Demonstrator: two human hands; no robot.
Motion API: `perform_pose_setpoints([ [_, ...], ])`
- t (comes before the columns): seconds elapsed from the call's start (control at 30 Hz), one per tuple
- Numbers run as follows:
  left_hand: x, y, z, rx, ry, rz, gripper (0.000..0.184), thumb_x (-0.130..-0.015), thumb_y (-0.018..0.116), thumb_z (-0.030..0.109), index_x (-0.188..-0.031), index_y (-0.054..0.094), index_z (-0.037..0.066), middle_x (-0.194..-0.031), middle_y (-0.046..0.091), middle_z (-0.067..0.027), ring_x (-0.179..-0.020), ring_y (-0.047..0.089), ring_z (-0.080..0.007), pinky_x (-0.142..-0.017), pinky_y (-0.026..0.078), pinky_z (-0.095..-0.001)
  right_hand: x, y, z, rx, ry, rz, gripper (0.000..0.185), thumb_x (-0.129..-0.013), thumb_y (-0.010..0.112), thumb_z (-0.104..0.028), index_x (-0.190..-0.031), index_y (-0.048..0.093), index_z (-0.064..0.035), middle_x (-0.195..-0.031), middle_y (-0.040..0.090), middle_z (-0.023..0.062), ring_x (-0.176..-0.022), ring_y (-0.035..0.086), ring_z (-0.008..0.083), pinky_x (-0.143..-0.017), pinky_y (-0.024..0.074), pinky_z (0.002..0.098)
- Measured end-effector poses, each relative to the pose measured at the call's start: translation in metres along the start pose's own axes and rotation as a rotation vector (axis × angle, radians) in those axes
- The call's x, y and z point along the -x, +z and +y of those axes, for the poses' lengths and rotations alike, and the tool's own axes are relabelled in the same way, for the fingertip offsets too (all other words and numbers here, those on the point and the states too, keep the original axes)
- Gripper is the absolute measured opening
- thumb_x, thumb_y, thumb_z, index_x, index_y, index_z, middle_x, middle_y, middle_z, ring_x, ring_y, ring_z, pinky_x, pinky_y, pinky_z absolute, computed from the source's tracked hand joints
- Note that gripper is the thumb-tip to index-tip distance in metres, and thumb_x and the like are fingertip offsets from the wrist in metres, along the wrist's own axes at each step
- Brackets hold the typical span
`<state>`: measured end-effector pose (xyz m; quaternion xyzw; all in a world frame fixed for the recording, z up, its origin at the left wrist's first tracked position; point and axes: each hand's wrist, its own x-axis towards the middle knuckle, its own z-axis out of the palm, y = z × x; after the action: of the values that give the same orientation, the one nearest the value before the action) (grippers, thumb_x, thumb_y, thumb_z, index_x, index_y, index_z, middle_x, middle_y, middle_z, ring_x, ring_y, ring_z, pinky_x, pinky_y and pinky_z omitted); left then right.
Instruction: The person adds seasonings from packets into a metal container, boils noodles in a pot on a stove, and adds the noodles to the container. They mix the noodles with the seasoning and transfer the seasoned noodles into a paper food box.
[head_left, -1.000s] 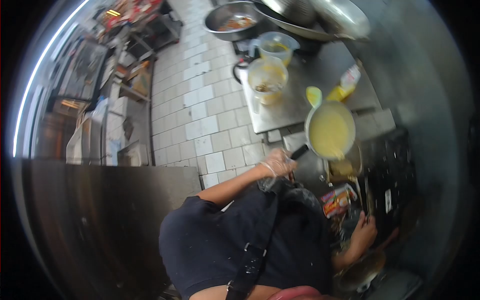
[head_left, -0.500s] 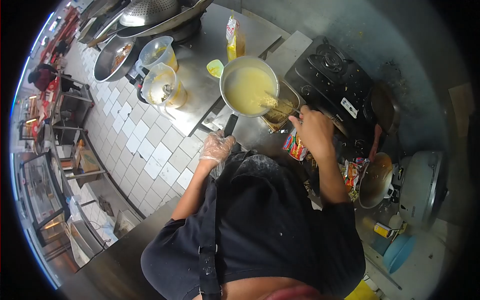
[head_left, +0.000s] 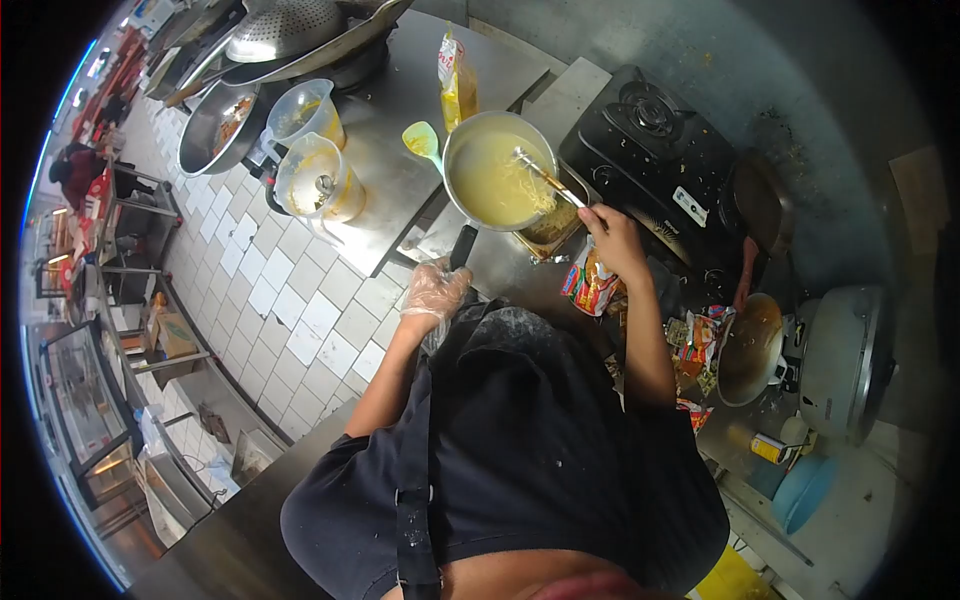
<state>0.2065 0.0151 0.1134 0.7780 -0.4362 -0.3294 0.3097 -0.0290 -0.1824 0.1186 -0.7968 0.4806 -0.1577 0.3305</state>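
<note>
Steel table, two plastic jugs, yellow packet

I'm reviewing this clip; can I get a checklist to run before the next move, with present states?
1. Left hand on the pot handle: ok.
2. Right hand holding the tongs: ok.
3. Tongs reaching over the pot: ok.
4. Noodles gripped by the tongs: cannot tell.
5. Pot's base resting on something: cannot tell, hidden.
6. Both hands gloved: not ok, right looks bare.
</note>
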Motion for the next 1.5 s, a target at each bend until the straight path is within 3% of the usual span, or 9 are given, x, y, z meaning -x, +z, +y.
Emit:
perform_pose_setpoints([
  [0.17, -0.004, -0.001, -0.006, -0.024, 0.063, 0.038, 0.037, -0.079, 0.06, 0.029, -0.092, 0.065, -0.006, -0.069, 0.061, -0.025, -0.067, 0.061, -0.0365, -0.066, 0.046, -0.0443, 0.029, -0.03, 0.014, -0.045, 0.022, 0.09, 0.035, -0.094, 0.055, -0.035, -0.088, 0.061, -0.0005, -0.072, 0.06, 0.02, -0.069, 0.06, 0.0387, -0.063, 0.0444, 0.0403],
  [0.3, -0.004, -0.003, -0.002, 0.108, -0.048, 0.065, 0.037, -0.08, 0.06, 0.029, -0.091, 0.064, -0.006, -0.066, 0.061, -0.0213, -0.063, 0.059, -0.029, -0.064, 0.046, -0.0425, 0.053, -0.054, 0.016, 0.144, 0.028, 0.148, 0.034, -0.095, 0.054, -0.033, -0.087, 0.061, -0.0003, -0.077, 0.062, 0.0215, -0.073, 0.061, 0.0401, -0.064, 0.0446, 0.0429],
  [0.37, -0.008, -0.008, -0.001, 0.153, -0.174, -0.07, 0.036, -0.08, 0.06, 0.029, -0.089, 0.064, -0.006, -0.063, 0.059, -0.017, -0.059, 0.055, -0.0237, -0.061, 0.045, -0.0402, 0.061, -0.057, 0.02, 0.166, 0.031, 0.164, 0.035, -0.093, 0.056, -0.036, -0.087, 0.062, -0.0015, -0.081, 0.065, 0.021, -0.078, 0.062, 0.0414, -0.066, 0.0464, 0.0449],
  [0.47, -0.01, -0.009, -0.001, 0.166, -0.214, -0.073, 0.037, -0.08, 0.059, 0.03, -0.085, 0.062, -0.007, -0.059, 0.055, -0.0121, -0.057, 0.051, -0.0205, -0.059, 0.044, -0.0391, 0.069, -0.054, 0.018, 0.366, 0.187, 0.046, 0.039, -0.087, 0.062, -0.042, -0.089, 0.063, -0.0039, -0.082, 0.067, 0.0192, -0.08, 0.064, 0.0399, -0.07, 0.0487, 0.0468],
  [0.73, -0.014, -0.007, -0.009, 0.175, -0.21, -0.067, 0.038, -0.081, 0.058, 0.032, -0.08, 0.061, -0.006, -0.058, 0.053, -0.0107, -0.056, 0.048, -0.0195, -0.057, 0.041, -0.039, 0.063, -0.038, -0.01, 0.271, 0.102, 0.104, 0.034, -0.085, 0.065, -0.038, -0.086, 0.062, -0.0043, -0.081, 0.069, 0.0132, -0.079, 0.066, 0.0354, -0.069, 0.0502, 0.0448],
  [0.97, -0.017, -0.006, -0.012, 0.162, -0.182, -0.066, 0.038, -0.08, 0.058, 0.032, -0.081, 0.061, -0.006, -0.057, 0.053, -0.0105, -0.055, 0.049, -0.0198, -0.057, 0.041, -0.0396, 0.024, 0.014, 0.017, 0.347, 0.044, 0.024, 0.035, -0.092, 0.053, -0.041, -0.087, 0.062, -0.0079, -0.08, 0.065, 0.0207, -0.08, 0.063, 0.0419, -0.068, 0.0488, 0.0491],
  [1.43, -0.015, -0.013, 0.0, 0.142, -0.19, -0.085, 0.037, -0.081, 0.057, 0.03, -0.088, 0.064, -0.006, -0.061, 0.057, -0.0128, -0.059, 0.054, -0.022, -0.061, 0.044, -0.0399, 0.042, -0.02, 0.028, 0.577, 0.16, 0.121, 0.035, -0.094, 0.049, -0.04, -0.094, 0.062, -0.0075, -0.083, 0.066, 0.0184, -0.083, 0.063, 0.0418, -0.07, 0.049, 0.0501],
  [1.47, -0.019, -0.007, -0.012, 0.022, -0.17, -0.063, 0.043, -0.083, 0.059, 0.037, -0.093, 0.065, -0.004, -0.067, 0.062, -0.0147, -0.061, 0.056, -0.0246, -0.062, 0.046, -0.0406, 0.045, -0.026, 0.023, 0.587, 0.198, 0.089, 0.036, -0.093, 0.05, -0.041, -0.094, 0.062, -0.0067, -0.082, 0.066, 0.0189, -0.083, 0.063, 0.0421, -0.069, 0.0487, 0.0503],
  [1.5, -0.014, 0.001, -0.03, 0.165, -0.135, -0.047, 0.051, -0.086, 0.058, 0.046, -0.104, 0.064, -0.002, -0.088, 0.065, -0.0203, -0.078, 0.062, -0.0281, -0.072, 0.05, -0.0425, 0.046, -0.031, 0.014, 0.582, 0.209, 0.052, 0.038, -0.093, 0.051, -0.042, -0.093, 0.062, -0.0058, -0.082, 0.065, 0.0195, -0.082, 0.062, 0.0424, -0.068, 0.0483, 0.0505],
])
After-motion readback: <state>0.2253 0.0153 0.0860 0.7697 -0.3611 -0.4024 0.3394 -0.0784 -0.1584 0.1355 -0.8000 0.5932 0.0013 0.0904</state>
